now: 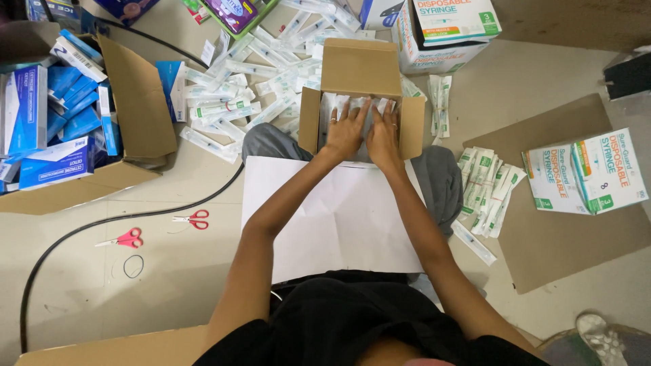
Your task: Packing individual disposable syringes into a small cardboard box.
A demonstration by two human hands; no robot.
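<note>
An open brown cardboard box (359,68) sits on the floor in front of me, its flaps spread out. Inside lie packaged syringes (339,103) in clear wrappers. My left hand (346,129) and my right hand (384,135) are both inside the box, palms down, fingers spread, pressing flat on the syringe packs. The hands lie side by side, almost touching. A white sheet of paper (332,217) rests across my lap under my forearms.
Loose wrapped syringes (237,88) are scattered left of the box; a stack (485,186) lies at right on brown cardboard. White and green cartons (586,173) sit far right. A large box of blue cartons (61,115) stands left. Red scissors (193,219), (125,238) and a black cable (102,220) lie nearby.
</note>
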